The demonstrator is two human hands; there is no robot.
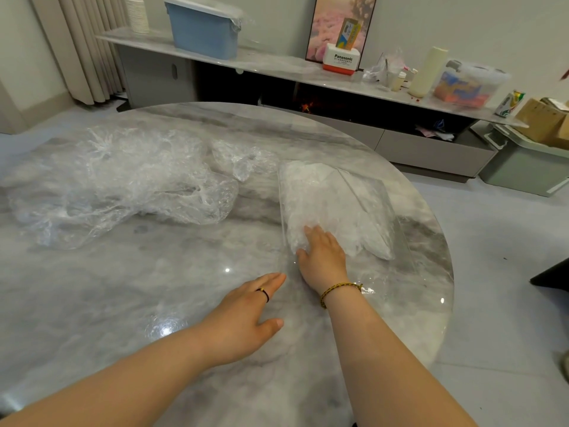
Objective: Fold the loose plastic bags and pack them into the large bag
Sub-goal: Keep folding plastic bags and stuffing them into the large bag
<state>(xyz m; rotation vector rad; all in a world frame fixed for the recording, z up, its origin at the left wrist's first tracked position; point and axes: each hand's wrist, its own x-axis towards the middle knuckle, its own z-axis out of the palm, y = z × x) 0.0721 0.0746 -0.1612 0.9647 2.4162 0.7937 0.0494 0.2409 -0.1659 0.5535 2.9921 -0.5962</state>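
Note:
A large clear bag [354, 192] lies flat on the right side of the round marble table [154, 288], with white folded bags showing inside it. My right hand [323, 257] reaches into the bag's near opening, fingers straight, pressing on the folded stack. My left hand [246, 315] rests flat on the table just left of the bag's mouth, fingers extended. A big crumpled heap of loose clear plastic bags [117, 180] lies on the table's left side. A smaller crumpled bag [243, 158] sits between the heap and the large bag.
Behind the table runs a long low cabinet [277, 69] holding a blue bin [203, 29], a white and red box [340, 60], bottles and a clear container [468, 83]. A green-grey crate [523, 167] stands on the floor at the right.

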